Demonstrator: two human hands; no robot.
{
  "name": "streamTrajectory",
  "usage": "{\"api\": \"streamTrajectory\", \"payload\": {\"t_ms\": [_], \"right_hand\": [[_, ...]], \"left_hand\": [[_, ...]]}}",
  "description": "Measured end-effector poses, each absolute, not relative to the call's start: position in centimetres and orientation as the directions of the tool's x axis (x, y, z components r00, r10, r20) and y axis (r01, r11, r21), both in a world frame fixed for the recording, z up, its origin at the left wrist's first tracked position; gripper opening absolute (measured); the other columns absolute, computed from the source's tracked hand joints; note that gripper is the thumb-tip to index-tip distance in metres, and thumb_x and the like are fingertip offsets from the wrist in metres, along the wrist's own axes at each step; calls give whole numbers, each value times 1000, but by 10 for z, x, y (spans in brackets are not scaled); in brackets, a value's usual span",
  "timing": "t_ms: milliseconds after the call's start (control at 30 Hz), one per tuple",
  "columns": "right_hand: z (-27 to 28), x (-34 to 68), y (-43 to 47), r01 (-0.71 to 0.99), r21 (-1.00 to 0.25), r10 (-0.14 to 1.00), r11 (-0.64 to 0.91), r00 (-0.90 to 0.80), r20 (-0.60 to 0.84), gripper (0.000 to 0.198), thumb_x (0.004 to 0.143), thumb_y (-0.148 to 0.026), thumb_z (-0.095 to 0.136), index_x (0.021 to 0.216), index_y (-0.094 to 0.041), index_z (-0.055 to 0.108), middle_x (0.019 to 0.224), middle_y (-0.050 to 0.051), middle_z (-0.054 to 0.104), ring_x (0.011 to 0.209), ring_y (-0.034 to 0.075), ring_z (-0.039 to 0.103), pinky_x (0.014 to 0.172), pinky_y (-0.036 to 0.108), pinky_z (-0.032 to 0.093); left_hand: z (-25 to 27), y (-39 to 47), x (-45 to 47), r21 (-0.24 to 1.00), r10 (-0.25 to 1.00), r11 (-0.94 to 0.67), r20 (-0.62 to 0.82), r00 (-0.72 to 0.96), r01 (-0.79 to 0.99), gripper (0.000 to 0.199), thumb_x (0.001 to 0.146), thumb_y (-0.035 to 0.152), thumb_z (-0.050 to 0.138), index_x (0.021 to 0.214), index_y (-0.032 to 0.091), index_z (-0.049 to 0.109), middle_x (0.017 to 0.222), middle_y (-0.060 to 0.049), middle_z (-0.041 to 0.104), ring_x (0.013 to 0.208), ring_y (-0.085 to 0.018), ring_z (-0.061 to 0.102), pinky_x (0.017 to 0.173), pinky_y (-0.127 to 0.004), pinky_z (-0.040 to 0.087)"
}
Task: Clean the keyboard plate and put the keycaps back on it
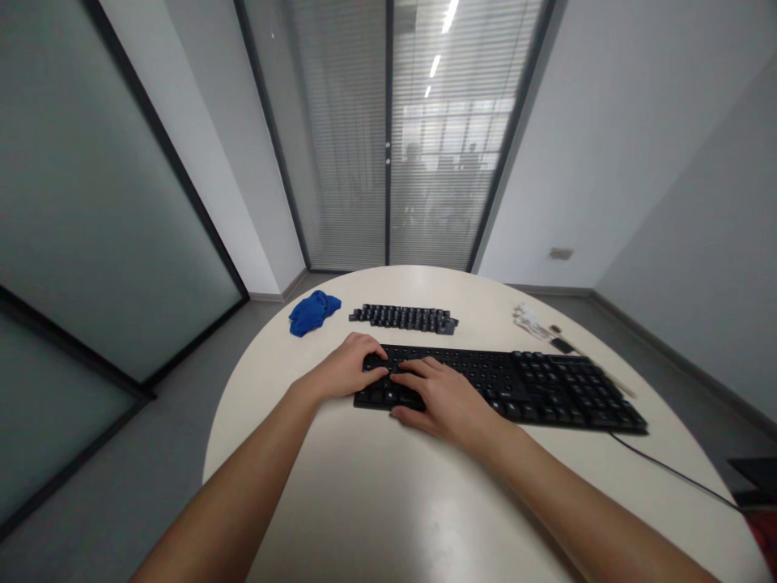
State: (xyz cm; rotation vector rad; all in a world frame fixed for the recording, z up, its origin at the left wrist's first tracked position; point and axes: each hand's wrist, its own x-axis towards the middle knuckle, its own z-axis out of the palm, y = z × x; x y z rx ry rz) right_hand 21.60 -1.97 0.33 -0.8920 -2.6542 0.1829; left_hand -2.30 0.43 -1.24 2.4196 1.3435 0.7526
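Observation:
A long black keyboard [552, 390] lies across the table, with keycaps on its right part and on its lower left edge. Bare key sockets show over much of its middle. My left hand [349, 364] is closed over the keyboard's left end, its thumb and index finger reaching onto the keys. Close beside it, my right hand [446, 401] lies over the left part, fingers apart and pointing at the left thumb, its own thumb by the front edge. Whether a small key sits under the fingertips is hidden. Loose black keycaps [404, 318] stand in rows behind the keyboard.
A crumpled blue cloth [314, 312] lies on the round cream table [364, 494] at the back left. At the right are white bits [530, 321], a brush-like tool [562, 346] and the keyboard cable [673, 472]. Glass panels [346, 146] and walls stand beyond.

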Motion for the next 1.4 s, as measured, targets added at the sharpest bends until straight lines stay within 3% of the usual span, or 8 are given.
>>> {"api": "streamTrajectory", "payload": {"t_ms": [167,267,433,633,833,1033,1200,1400], "right_hand": [[-8,221,-17,507,-214,550,835,-763,339,46,93,-41,64,133,-20,61,133,13,62,119,30,55,101,50,49],[-11,223,-18,508,-219,553,833,-756,350,46,94,-40,62,135,-20,59,135,13,61,121,30,54,102,51,48],[-15,224,-19,517,-229,565,825,-751,341,49,95,-40,60,138,-18,55,138,13,59,123,31,52,104,51,46],[-13,225,-20,488,-234,540,841,-778,320,55,91,-37,64,141,-16,52,139,13,59,124,31,50,107,49,44],[-18,227,-18,445,-251,509,860,-791,341,58,90,-37,67,142,-17,50,136,13,61,124,29,52,107,47,46],[-21,228,-17,449,-223,502,865,-787,359,58,89,-39,70,140,-18,52,137,14,61,125,30,54,105,48,47],[-17,228,-19,468,-208,512,859,-794,329,55,91,-41,68,139,-18,54,139,12,61,125,31,54,106,47,46],[-17,229,-19,468,-220,515,856,-809,283,59,92,-45,65,141,-13,52,142,12,58,126,33,52,108,48,45]], "left_hand": [[-17,8,-22,464,840,-536,375,392,705,17,93,37,62,99,22,68,103,-5,68,106,-25,58,98,-41,47],[-24,14,-23,471,837,-518,453,308,714,22,98,36,53,109,21,66,114,-8,68,113,-25,58,104,-44,45],[-40,28,-29,429,839,-482,478,261,764,41,103,34,42,140,20,51,148,-11,51,138,-26,43,118,-51,32],[-51,41,-36,492,892,-405,397,216,771,53,106,42,26,153,19,35,158,-12,39,146,-25,32,122,-50,24],[-54,47,-38,528,896,-357,426,124,771,51,106,44,28,149,19,38,153,-15,39,145,-27,32,121,-51,24],[-48,72,-34,485,879,-336,469,85,807,37,95,36,55,128,19,58,128,-12,54,123,-26,53,112,-47,39],[-48,79,-35,458,843,-365,532,79,811,24,96,24,48,112,22,64,118,-7,63,115,-24,57,105,-43,44],[-51,72,-47,447,837,-385,537,102,807,30,96,24,50,123,21,62,122,-7,66,115,-27,57,104,-43,44]]}}
